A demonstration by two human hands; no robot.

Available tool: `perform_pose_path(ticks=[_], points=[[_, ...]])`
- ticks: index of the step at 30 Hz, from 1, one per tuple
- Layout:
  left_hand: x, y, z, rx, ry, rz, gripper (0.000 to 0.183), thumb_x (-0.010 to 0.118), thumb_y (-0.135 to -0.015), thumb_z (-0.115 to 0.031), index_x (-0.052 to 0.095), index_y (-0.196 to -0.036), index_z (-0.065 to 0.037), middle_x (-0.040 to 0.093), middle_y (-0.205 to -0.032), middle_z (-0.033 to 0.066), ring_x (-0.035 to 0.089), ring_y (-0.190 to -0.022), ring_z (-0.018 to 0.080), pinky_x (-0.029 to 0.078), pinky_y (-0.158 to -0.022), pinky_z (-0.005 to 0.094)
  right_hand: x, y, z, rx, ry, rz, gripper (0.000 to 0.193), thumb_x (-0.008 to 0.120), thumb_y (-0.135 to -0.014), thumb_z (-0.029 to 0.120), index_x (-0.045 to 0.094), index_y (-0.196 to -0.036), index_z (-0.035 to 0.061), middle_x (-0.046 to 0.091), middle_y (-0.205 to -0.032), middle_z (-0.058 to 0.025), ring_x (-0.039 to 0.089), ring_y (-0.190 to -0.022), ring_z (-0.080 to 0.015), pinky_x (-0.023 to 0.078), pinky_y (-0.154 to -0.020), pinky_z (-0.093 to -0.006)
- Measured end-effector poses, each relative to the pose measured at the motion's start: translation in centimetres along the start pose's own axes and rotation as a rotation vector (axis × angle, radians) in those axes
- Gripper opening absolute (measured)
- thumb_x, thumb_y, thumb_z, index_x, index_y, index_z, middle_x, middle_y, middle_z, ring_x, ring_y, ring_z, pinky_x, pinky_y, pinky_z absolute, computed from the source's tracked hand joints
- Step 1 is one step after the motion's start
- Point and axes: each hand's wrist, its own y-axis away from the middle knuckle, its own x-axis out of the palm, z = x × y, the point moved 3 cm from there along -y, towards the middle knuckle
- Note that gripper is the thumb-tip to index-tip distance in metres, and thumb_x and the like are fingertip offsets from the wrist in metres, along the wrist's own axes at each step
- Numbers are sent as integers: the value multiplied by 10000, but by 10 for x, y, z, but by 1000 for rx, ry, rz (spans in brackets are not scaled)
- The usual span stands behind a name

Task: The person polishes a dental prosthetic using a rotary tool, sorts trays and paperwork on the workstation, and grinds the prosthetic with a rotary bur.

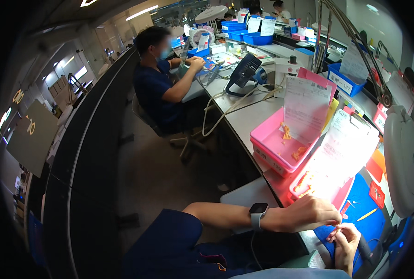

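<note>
We are working at the near end of a long surface (251, 118), with the blue mat (362, 204) as our landmark. Our left hand (309, 213), a smartwatch (258, 215) on its wrist, is reaching across to the mat's near left corner, its grip pressed together on a small pale part (339, 227) that is too tiny to name. Our right hand (344, 244) is meeting it just below, fingertips closing on the same little piece, so both grips are pinching it between them right above the mat's near edge.

We judge that we are fitting or trimming this small piece by hand; the next move is calling for a steady, fine pinch and a slight turn of the fingers, since the part is easy to drop.

Counting: two pink trays are sitting left of the mat, a larger one (274, 139) farther off and a second one (304, 188) touching the mat's far left corner, both holding orange bits. One yellow stick-like tool (367, 215) is lying on the mat. Paper sheets (304, 104) are standing in the trays. One white lamp head (402, 158) is hanging right of the mat. Far beyond, one co-worker (158, 79) is sitting at the same surface beside one dark desk fan (244, 69)
</note>
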Motion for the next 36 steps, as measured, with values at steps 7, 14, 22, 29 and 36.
perform_pose_path(ticks=[7,14,22,29,36], points=[[-2,1,-2,-12,-72,20,127,697,-906,-161,675,-1001,-78,691,-876,62,679,-784,254,521,-715,378,14,-3,9,18,-83,5,181,598,-955,86,551,-1093,-21,650,-816,-147,646,-683,-196,549,-648,-284],[-1,1,-7,59,-16,13,92,695,-898,-150,685,-963,-86,698,-901,55,690,-809,237,535,-699,361,-6,6,-4,-54,30,-19,165,648,-934,55,572,-1060,-21,658,-899,-154,655,-719,-212,552,-648,-310],[-3,7,-14,170,-79,4,172,737,-810,-85,688,-974,-65,709,-950,43,709,-878,214,558,-706,334,41,-1,27,27,-104,7,128,708,-881,-21,676,-1000,-57,717,-946,-146,683,-810,-182,552,-759,-308],[14,-4,-17,162,-100,51,241,744,-783,-33,698,-1011,-98,703,-963,32,690,-879,215,537,-683,322,27,12,33,104,-213,-5,194,713,-907,27,692,-1070,-75,714,-975,-144,676,-887,-179,546,-821,-309],[6,-7,-18,136,-177,89,209,764,-825,-200,718,-1022,-150,677,-1007,-5,654,-920,200,497,-765,344,33,10,32,134,-277,43,187,704,-917,13,691,-1066,-98,704,-971,-160,655,-859,-198,528,-778,-317]])
